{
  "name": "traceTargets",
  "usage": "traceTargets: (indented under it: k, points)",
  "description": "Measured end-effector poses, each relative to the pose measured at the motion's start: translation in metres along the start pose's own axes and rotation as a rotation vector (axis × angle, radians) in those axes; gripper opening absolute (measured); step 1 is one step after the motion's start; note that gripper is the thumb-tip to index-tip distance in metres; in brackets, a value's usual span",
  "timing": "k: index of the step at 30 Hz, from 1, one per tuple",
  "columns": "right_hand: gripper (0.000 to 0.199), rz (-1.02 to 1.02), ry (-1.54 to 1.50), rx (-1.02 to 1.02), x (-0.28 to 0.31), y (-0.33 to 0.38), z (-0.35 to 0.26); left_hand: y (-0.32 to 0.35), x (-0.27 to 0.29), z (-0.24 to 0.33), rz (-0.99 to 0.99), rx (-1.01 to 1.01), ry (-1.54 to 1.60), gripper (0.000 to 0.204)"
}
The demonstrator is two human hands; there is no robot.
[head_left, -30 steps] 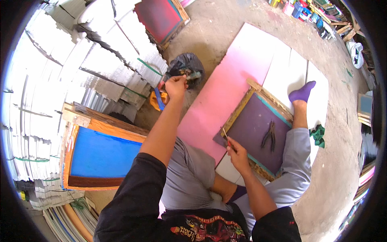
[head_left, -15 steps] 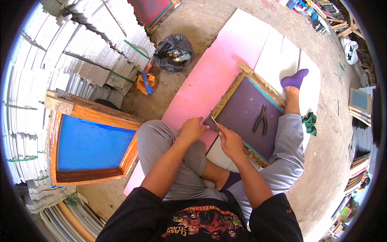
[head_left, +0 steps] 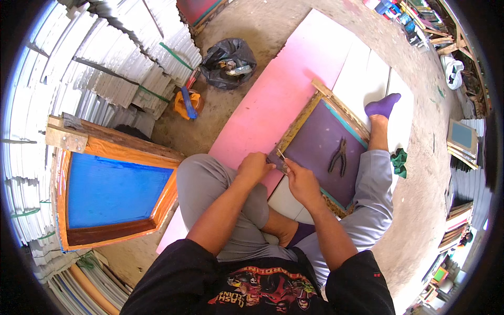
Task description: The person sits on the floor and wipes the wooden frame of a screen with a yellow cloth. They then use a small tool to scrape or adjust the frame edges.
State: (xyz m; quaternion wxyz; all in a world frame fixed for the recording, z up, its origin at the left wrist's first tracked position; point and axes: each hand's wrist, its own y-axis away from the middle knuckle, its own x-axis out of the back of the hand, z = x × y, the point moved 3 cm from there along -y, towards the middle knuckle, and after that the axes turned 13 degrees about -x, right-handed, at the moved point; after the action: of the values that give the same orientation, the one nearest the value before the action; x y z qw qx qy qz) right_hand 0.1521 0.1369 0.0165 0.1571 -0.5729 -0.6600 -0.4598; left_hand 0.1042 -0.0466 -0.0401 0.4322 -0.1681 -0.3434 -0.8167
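Note:
A wooden screen-printing frame [head_left: 302, 122] with purple mesh [head_left: 321, 134] lies across and beside my legs. My left hand [head_left: 255, 168] is curled at its near-left corner, thumb against the wood and fingertips partly hidden. My right hand [head_left: 303, 184] pinches a thin, light-coloured tool [head_left: 281, 154] whose end points at that same corner; its exact kind is too small to make out. Black-handled pliers [head_left: 338, 157] rest on the mesh, to the right of both hands.
The frame lies on a pink and white board [head_left: 247, 123]. At my left stands a blue-meshed wooden frame [head_left: 118, 189], before stacked white sheets [head_left: 105, 58]. A black bag [head_left: 216, 52] and an orange container [head_left: 193, 105] sit beyond. Green cloth [head_left: 399, 163] lies right.
The left fingers look more curled beside the corner. The right hand has shifted slightly, still pinching the thin tool. The view has moved a little; the pliers stay on the mesh.

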Motion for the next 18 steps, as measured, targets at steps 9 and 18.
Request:
traceTargets:
  k: [9, 18]
  points:
    - [0.033, -0.059, 0.129, -0.164, 0.011, 0.002, -0.038, -0.004, -0.001, -0.002, -0.008, 0.012, 0.014, 0.039]
    - [0.031, -0.008, 0.046, -0.155, 0.008, 0.004, -0.029, -0.002, 0.002, 0.001, -0.013, 0.014, 0.007, 0.038]
